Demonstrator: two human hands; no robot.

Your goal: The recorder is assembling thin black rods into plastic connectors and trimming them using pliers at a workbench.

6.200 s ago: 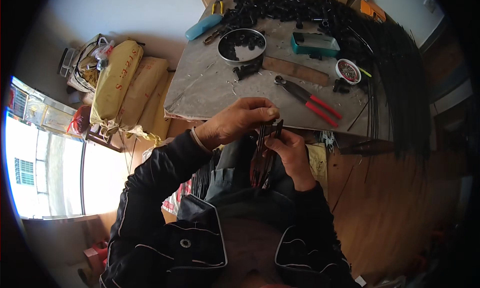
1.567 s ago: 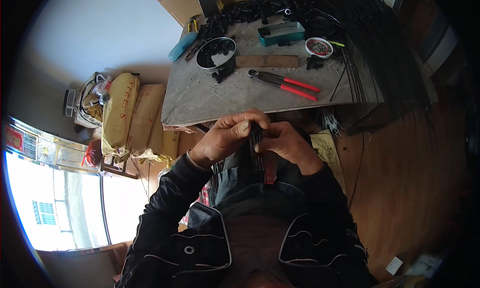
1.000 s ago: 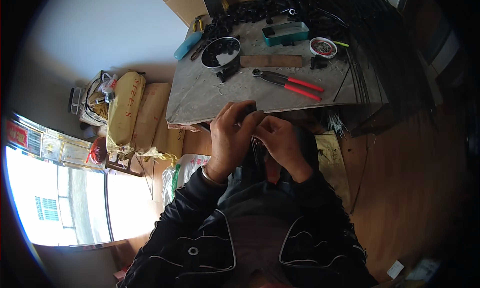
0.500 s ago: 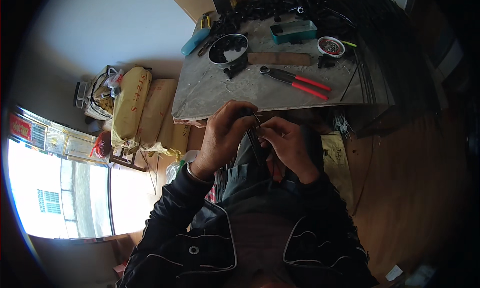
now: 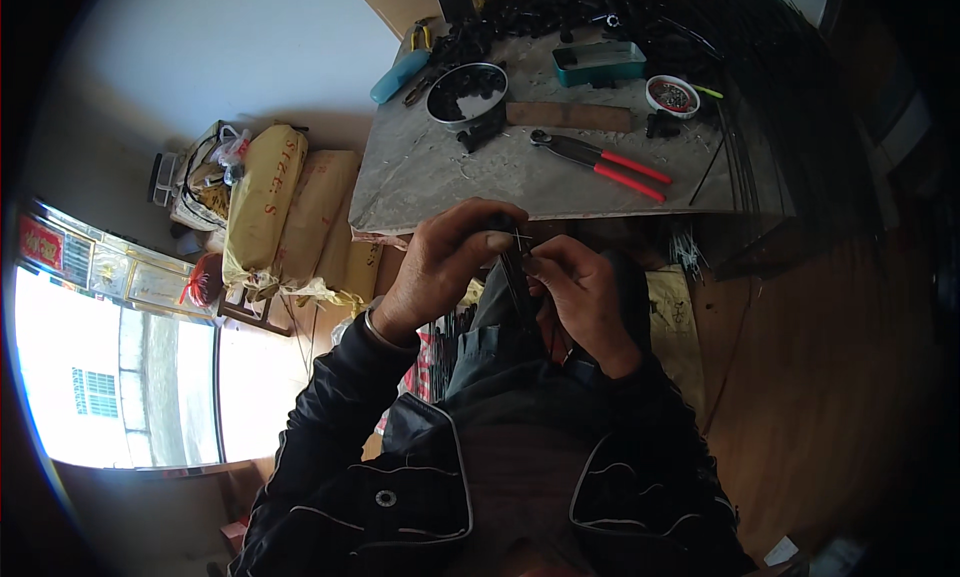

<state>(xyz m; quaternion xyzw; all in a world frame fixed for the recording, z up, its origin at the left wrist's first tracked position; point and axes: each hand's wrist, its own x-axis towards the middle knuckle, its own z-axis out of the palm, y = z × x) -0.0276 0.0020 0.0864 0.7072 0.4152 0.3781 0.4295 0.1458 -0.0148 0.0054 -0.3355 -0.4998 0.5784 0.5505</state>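
My left hand [image 5: 435, 267] is closed at the near edge of the table, thumb and fingers pinching the top of some thin dark rods [image 5: 517, 289]. A dark knob-like end shows at its fingertips. Just beside the thumb tip, a short thin pale wire [image 5: 522, 237] lies crosswise over the rods. From the right, my right hand [image 5: 585, 292] pinches at the rods slightly below the wire; what its fingertips hold is too small to make out. The rods hang down over my lap.
On the grey table [image 5: 400, 187] lie red-handled pliers [image 5: 600, 165], a wooden strip [image 5: 570, 117], a round metal bowl [image 5: 468, 126], a green box [image 5: 600, 75] and a small white bowl [image 5: 654, 104] of metal bits. Black parts [image 5: 560, 12] heap behind. Yellow sacks [image 5: 265, 197] stand left.
The left thumb lies flatter and the pale wire shows more plainly across the rods. Both hands keep their pinch. The view has shifted slightly, so the table appears a little further right.
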